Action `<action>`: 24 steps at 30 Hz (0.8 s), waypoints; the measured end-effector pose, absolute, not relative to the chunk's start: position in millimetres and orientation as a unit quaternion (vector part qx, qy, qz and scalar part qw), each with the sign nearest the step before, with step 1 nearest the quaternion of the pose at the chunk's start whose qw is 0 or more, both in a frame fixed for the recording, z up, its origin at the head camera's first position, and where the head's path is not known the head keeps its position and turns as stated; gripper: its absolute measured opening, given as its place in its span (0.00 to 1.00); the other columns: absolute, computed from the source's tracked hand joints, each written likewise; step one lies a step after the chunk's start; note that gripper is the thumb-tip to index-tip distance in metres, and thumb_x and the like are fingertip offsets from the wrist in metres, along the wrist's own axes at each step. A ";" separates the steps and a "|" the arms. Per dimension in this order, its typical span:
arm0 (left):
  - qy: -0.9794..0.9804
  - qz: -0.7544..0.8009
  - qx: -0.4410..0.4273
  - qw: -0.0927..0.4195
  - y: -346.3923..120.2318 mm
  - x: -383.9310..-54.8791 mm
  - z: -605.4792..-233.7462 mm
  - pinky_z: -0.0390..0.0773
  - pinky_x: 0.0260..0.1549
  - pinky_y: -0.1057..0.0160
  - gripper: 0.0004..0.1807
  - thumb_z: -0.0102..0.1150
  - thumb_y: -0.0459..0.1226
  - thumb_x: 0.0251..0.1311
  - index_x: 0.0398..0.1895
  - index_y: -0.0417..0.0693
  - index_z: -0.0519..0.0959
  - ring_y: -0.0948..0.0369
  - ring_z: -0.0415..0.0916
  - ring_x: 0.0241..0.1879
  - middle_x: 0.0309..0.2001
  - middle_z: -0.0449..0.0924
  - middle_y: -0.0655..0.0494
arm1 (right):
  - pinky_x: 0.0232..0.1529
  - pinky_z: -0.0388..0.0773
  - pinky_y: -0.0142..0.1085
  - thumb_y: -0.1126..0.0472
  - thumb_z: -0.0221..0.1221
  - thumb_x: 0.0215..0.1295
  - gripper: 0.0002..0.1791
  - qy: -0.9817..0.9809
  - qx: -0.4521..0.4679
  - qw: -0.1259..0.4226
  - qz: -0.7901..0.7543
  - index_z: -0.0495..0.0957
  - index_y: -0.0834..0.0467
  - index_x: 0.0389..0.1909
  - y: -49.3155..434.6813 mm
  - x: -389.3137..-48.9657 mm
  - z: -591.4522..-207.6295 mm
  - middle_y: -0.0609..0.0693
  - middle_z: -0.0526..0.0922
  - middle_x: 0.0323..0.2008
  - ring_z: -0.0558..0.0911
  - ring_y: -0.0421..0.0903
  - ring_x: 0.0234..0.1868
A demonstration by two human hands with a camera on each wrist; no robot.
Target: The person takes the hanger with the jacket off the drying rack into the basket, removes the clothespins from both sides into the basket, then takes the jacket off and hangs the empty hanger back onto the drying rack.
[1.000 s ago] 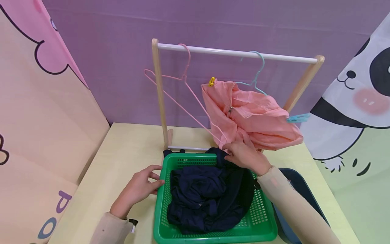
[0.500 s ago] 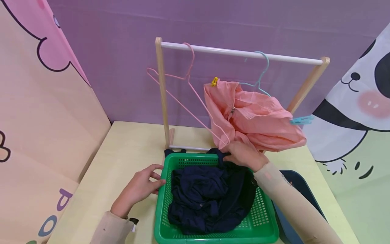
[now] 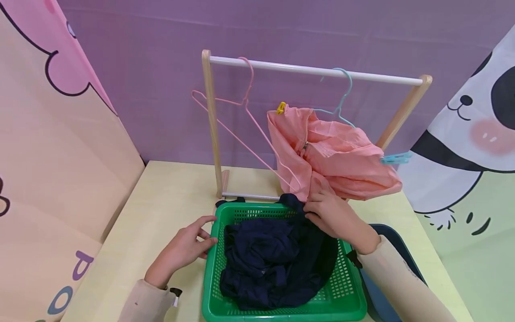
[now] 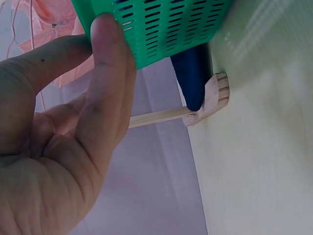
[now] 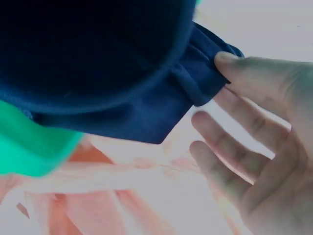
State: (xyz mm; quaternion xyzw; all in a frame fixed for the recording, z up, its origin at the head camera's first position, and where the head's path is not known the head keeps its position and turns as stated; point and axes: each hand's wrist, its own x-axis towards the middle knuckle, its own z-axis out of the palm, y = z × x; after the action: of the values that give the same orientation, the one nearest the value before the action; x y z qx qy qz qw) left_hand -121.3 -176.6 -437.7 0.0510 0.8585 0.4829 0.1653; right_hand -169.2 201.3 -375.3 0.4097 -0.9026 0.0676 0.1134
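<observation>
A green plastic basket holds a heap of crumpled navy garments, and some navy cloth hangs over its back rim. My left hand holds the basket's left rim with thumb and fingertips; in the left wrist view the fingers lie against the slotted outer wall. At the back right corner, my right hand pinches an edge of navy fabric. Up close in the right wrist view, the thumb presses a fold of the navy garment against the index finger, while the other fingers are spread below.
Behind the basket stands a wooden rack with a white rail. A bare pink hanger and a blue hanger hang from it. A pink garment carries yellow and blue clips. A dark blue bin sits right.
My right hand has shifted a little right and toward me, away from the pink hanger's lower corner. My left hand stays at the basket rim.
</observation>
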 end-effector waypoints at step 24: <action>0.861 0.474 0.068 0.175 -175.4 -120.0 -431.7 0.83 0.31 0.56 0.31 0.61 0.33 0.69 0.73 0.46 0.64 0.58 0.82 0.24 0.37 0.79 0.50 | 0.25 0.71 0.28 0.71 0.65 0.60 0.21 -0.885 0.395 -0.244 -0.041 0.68 0.52 0.13 169.3 -127.2 -428.4 0.43 0.70 0.17 0.71 0.37 0.20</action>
State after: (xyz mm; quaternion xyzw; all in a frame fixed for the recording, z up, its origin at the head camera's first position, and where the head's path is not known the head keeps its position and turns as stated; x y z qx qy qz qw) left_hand -120.0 -175.4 -431.7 0.0677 0.8606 0.4736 0.1748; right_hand -127.2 169.3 -428.4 0.3946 -0.8849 -0.0410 -0.2442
